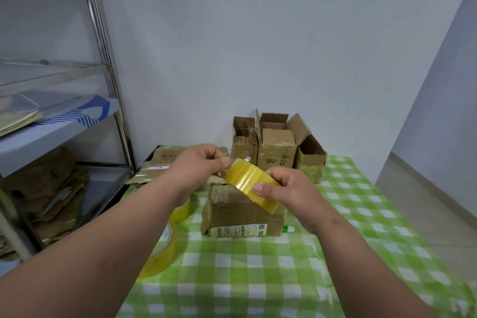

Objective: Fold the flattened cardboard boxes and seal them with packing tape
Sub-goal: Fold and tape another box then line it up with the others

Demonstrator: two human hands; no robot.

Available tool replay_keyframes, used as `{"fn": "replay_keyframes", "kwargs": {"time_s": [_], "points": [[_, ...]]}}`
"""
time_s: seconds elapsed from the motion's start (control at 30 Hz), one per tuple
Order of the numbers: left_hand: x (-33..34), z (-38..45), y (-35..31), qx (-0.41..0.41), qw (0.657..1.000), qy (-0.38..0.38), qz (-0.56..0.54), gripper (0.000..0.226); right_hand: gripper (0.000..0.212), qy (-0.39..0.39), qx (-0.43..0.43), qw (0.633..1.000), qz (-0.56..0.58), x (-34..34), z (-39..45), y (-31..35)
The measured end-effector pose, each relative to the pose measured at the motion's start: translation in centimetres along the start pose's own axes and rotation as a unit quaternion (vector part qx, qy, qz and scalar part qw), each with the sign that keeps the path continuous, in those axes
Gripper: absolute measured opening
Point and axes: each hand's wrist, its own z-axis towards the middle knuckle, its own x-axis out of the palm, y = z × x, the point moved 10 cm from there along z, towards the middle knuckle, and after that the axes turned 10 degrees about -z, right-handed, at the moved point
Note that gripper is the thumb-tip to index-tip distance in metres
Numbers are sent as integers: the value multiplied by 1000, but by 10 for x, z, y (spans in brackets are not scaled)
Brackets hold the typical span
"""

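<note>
1. two hands meet above a folded cardboard box [242, 210] on the green checked surface [348, 214]; the right hand [289, 188] grasps a roll of yellowish packing tape [251, 184], thumb across its outer band, roll tilted with its lower rim down toward the box's top edge.
2. the left hand [198, 165] pinches at the upper end of that roll, fingertips curled on the tape's edge; whether a free end is lifted cannot be told.
3. the box sits directly under both hands, its top already taped, a white barcode label along its near lower edge.
4. below and left of the left forearm lie two more tape rolls [165, 245], one nearer the box, one closer to the surface's left edge.
5. beyond the hands, against the wall, stand several open cardboard boxes [277, 148], flaps up, touching one another.
6. left of the left hand, flattened cardboard boxes [154, 168] lie at the surface's far left corner, beside a metal shelf [103, 64] holding more flattened cardboard.
7. a green and white marker [289, 228] lies just beside the box's right lower corner, under the right wrist.
8. open checked cloth spreads near and to the right of the right forearm, up to the surface's right edge.
</note>
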Motion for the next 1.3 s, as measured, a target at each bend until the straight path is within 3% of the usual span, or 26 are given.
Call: {"fn": "replay_keyframes", "kwargs": {"time_s": [0.23,0.4,0.7,0.87,0.97,1.13,1.2,1.3], "points": [[-7,16,12,-49,994,-30,-92,23,30,30,-3,999,14,-21,25,4],[-9,32,10,-45,994,-56,-86,24,23,31,11,999,28,-31,45,3],[-52,47,26,-82,981,-134,-113,20,69,20,39,998,35,-79,55,-31],[-44,46,46,-108,974,-142,-141,17,36,71,51,990,112,-83,60,-39],[-37,46,53,-117,971,-146,-146,14,46,45,56,989,129,-92,64,-47],[-40,42,70,-144,952,-188,-195,6,36,17,84,996,0,-111,68,-63],[-42,39,80,-158,949,-188,-196,8,43,10,102,991,-82,-118,69,-76],[-43,34,94,-175,946,-192,-195,9,42,25,123,986,-114,-116,65,-90]]}}
